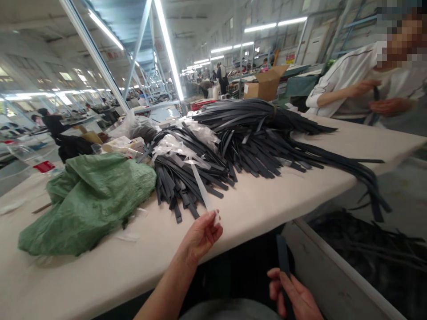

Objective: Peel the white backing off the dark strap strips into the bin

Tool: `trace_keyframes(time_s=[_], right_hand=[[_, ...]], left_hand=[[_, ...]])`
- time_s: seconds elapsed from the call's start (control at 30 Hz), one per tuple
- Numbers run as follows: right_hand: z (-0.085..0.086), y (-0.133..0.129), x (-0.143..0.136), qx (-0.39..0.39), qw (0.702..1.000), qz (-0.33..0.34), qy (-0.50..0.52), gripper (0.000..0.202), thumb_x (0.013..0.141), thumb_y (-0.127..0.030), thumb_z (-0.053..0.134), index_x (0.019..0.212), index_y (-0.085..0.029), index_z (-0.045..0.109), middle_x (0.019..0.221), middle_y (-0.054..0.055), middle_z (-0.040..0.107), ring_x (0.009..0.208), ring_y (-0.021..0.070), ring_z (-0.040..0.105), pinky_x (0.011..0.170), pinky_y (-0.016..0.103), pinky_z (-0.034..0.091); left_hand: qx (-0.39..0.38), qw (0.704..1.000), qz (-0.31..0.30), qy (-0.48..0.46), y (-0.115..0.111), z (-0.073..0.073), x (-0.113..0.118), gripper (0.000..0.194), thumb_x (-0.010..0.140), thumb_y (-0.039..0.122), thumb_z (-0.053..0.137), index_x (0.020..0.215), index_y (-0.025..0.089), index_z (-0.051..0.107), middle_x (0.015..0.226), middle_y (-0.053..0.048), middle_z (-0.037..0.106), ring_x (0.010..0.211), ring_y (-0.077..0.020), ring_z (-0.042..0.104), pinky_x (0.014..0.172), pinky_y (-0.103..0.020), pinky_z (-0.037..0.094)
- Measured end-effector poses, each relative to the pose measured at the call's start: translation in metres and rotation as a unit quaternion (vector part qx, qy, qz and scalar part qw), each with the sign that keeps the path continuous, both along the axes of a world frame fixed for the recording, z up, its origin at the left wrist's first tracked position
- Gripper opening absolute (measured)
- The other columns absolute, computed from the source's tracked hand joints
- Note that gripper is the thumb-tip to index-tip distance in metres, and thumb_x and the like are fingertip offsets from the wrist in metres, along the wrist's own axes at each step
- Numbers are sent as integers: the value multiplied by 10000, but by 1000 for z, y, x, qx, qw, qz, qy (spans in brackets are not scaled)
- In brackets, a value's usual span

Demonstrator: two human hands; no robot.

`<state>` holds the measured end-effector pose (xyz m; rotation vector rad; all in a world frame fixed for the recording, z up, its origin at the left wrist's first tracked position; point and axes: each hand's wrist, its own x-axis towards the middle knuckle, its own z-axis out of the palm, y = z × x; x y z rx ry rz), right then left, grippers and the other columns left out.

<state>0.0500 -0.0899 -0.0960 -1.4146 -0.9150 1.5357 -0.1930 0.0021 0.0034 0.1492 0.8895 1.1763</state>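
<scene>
My left hand [203,234] is closed in a pinch on the end of a thin translucent white strip [201,183]. That strip runs up to a tangled heap of similar white strips [176,149] lying over dark straps. Lower right, my right hand [293,291] grips a dark grey flat strap [283,255], which points upward in front of the table edge. Bundles of dark straps [253,153] spread over the cloth-covered table [253,209], some with their ends hanging over its edge at the right.
A green woven sack [90,200] lies on the table's left side. Below right stands a pale-walled bin [333,266] with dark strips inside. Across the table, a person in a white jacket [347,84] handles a dark piece. A cardboard box [263,84] sits behind the straps.
</scene>
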Motion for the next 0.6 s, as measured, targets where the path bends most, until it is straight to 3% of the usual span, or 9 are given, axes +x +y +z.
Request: trace_keyframes(time_s=[0.17, 0.33, 0.47, 0.6], right_hand=[[15, -4, 7, 18, 996, 82, -10, 513, 897, -636, 453, 936, -152, 617, 641, -5, 622, 440, 91, 494, 502, 238, 372], [39, -7, 7, 51, 986, 153, -51, 447, 940, -563, 425, 891, -155, 602, 652, -9, 616, 444, 84, 492, 488, 223, 377], [56, 6, 1, 67, 989, 124, -47, 438, 930, -560, 437, 892, -157, 604, 623, -21, 590, 424, 80, 475, 448, 212, 349], [69, 42, -7, 81, 992, 96, -13, 465, 914, -576, 432, 942, -147, 608, 565, -46, 542, 376, 62, 403, 414, 202, 278]], left_hand=[[8, 999, -41, 20, -30, -14, 40, 312, 618, 293, 870, 782, 135, 657, 736, -8, 691, 625, -94, 645, 619, -212, 560], [-2, 999, -19, 30, -32, -19, 57, 367, 537, 294, 902, 719, 157, 615, 685, 26, 664, 628, -89, 628, 639, -212, 543], [28, 998, -26, 54, -25, -22, 57, 372, 554, 317, 896, 710, 160, 596, 686, 34, 654, 644, -85, 620, 669, -213, 533], [65, 988, -74, 120, -27, -27, 52, 347, 606, 362, 866, 691, 147, 607, 683, 25, 638, 641, -79, 592, 662, -201, 499]])
